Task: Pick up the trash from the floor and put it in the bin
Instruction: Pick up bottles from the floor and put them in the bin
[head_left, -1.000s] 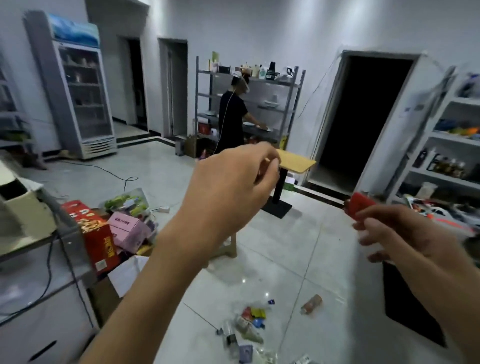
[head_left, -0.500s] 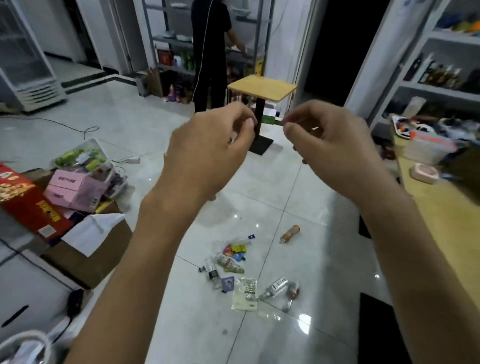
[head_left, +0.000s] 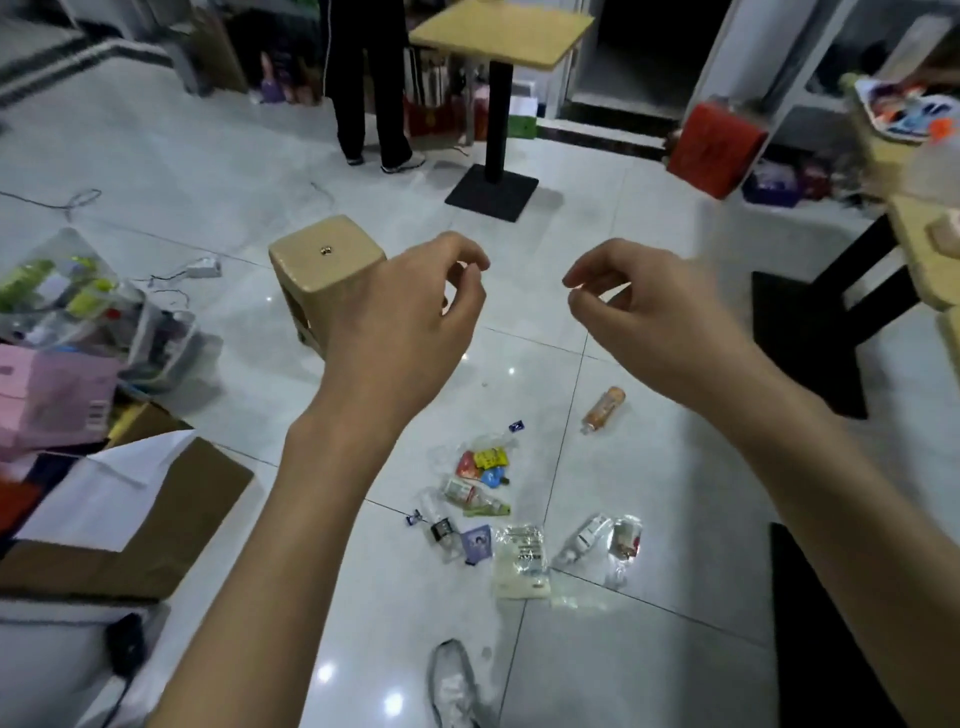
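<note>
Trash lies scattered on the white tiled floor below my hands: an orange little bottle (head_left: 602, 410), a bunch of colourful wrappers (head_left: 483, 462), a printed clear plastic bag (head_left: 522, 558), a small white bottle (head_left: 584, 538) and a clear packet (head_left: 626, 538). My left hand (head_left: 410, 322) and my right hand (head_left: 639, 322) hover side by side well above the floor. The fingers of both are loosely curled and hold nothing. No bin is clearly in view.
A wooden stool (head_left: 324, 265) stands just behind my left hand. A cardboard box (head_left: 156, 519) and bags of goods fill the left. A person (head_left: 371, 78) stands beside a pedestal table (head_left: 493, 192). Dark table legs (head_left: 821, 312) are at the right, and my shoe (head_left: 454, 686) is below.
The view has tilted down toward the floor. My hands came together, then drew apart. The red thing seen in my right hand a second ago is no longer visible.
</note>
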